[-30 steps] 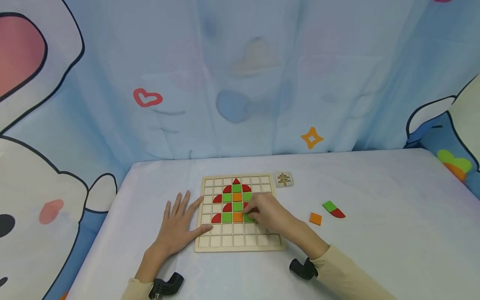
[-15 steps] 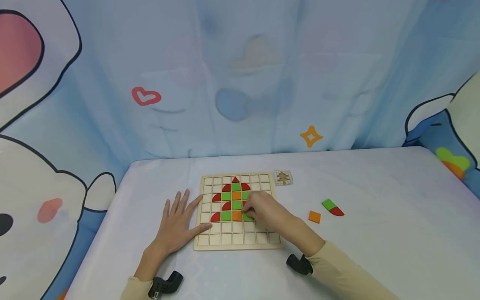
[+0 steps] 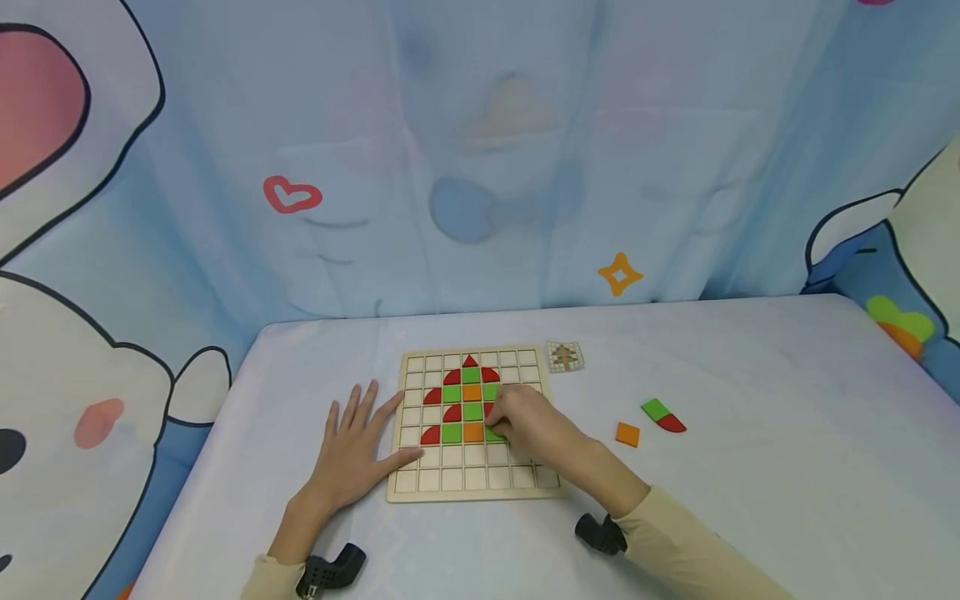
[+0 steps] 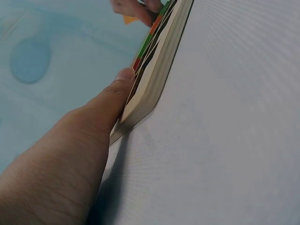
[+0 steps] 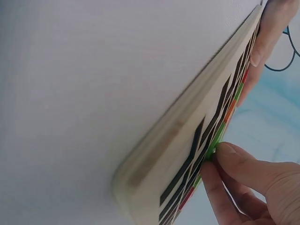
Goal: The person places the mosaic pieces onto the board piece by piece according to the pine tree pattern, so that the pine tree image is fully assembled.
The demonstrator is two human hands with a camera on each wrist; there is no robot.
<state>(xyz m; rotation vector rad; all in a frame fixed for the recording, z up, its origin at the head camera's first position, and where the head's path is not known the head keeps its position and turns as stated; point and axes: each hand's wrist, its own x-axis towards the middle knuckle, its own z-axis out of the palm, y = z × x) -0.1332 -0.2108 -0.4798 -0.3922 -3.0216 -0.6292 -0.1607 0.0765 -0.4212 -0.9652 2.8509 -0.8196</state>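
Observation:
A wooden grid board [image 3: 452, 481] lies on the table, with red, green and orange tiles forming a tree shape under a red triangle tile [image 3: 470, 362]. My left hand [image 3: 356, 457] is spread flat at the board's left side, its thumb and a fingertip on the edge. In the left wrist view, the thumb [image 4: 123, 77] rests on the rim. My right hand [image 3: 531, 419] is over the right half of the board, thumb and fingers together at a green tile [image 3: 492, 434]. The right wrist view shows this green tile [image 5: 216, 139] at the pinching fingertips. Part of the pattern is hidden beneath the right hand.
Right of the board lie a loose orange square tile [image 3: 627, 434], a green square tile [image 3: 655, 409] and a red quarter-round tile [image 3: 672, 423]. A small pattern card [image 3: 566, 357] is beside the board's upper right corner. Behind the table hangs a blue printed curtain [image 3: 480, 150].

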